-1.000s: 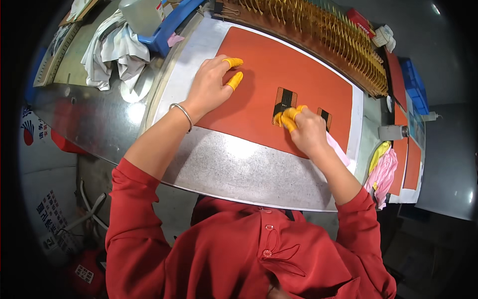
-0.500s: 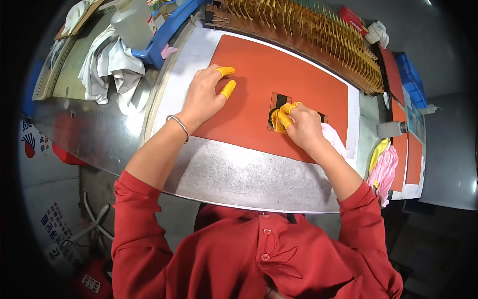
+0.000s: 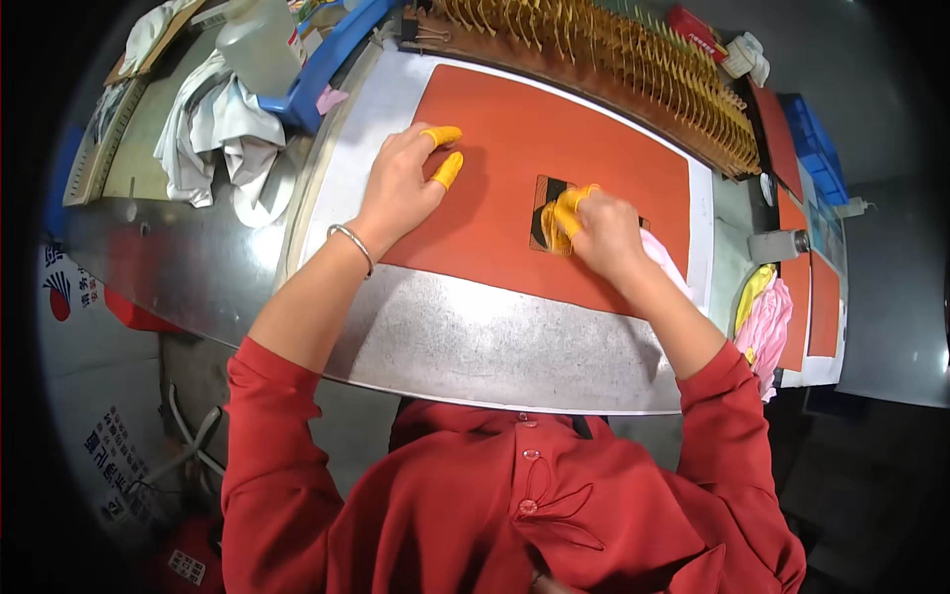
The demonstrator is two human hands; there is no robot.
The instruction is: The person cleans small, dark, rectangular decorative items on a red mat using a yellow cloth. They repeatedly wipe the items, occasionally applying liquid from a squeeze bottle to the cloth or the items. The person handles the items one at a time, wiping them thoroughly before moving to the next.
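An orange-red mat (image 3: 475, 213) lies on the metal worktop, with a thin dark rectangular sheet (image 3: 540, 226) on it whose edges look hatched in amber. My right hand (image 3: 606, 233), in yellow finger cots, bends over this sheet and pinches a small amber-yellow piece (image 3: 554, 236) against it; whether the piece is film or cloth is hard to make out. Part of the sheet is hidden under the hand. Beside the right wrist a pale pink cloth (image 3: 665, 259) rests on the mat. My left hand (image 3: 401, 183) hovers or rests at the mat's left side, thumb and forefinger apart, holding nothing.
Behind the mat stands a long rack (image 3: 594, 59) of upright amber sheets. At the left are white cloths (image 3: 223, 129), a plastic bottle (image 3: 259, 45) and a blue tray (image 3: 332, 64). At the right lie a grey bottle (image 3: 777, 246), a pink cloth (image 3: 767, 322) and a blue bin (image 3: 816, 148).
My right hand has shifted slightly over the dark sheet, still pinching the amber-yellow piece. My left hand has stayed nearly in place. The whole view has moved a little.
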